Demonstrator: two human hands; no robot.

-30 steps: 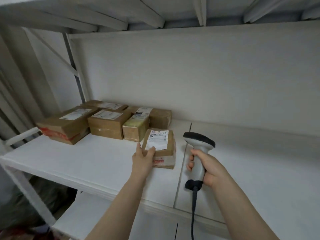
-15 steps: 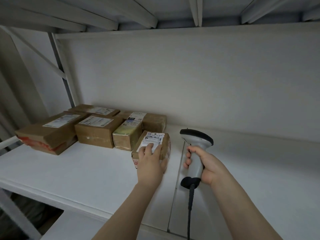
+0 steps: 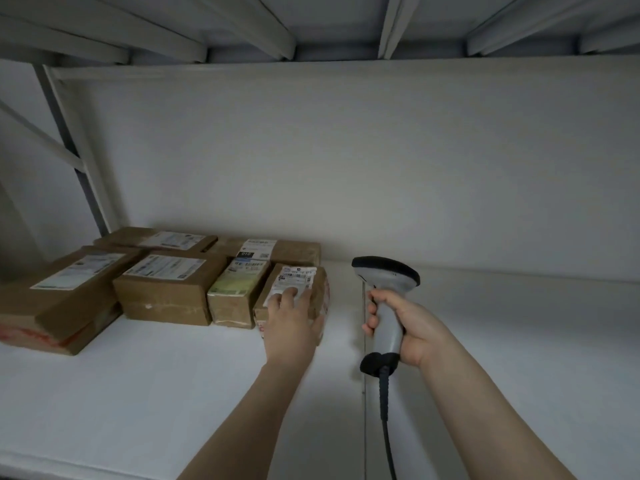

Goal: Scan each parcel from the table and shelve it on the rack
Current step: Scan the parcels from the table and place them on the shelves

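Now parcel [image 3: 300,278] lies lengthwise toward back wall [image 3: 346,161].

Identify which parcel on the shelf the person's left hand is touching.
The rightmost parcel of the front row, next to the yellow-green parcel. The left hand lies on its white label; the other parcels are untouched.

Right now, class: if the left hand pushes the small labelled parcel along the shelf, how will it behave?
The small parcel is a flat-sided cardboard box, so it should slide, not roll or tip. The left hand covers much of it, so probably light. The smooth white shelf should let it glide.
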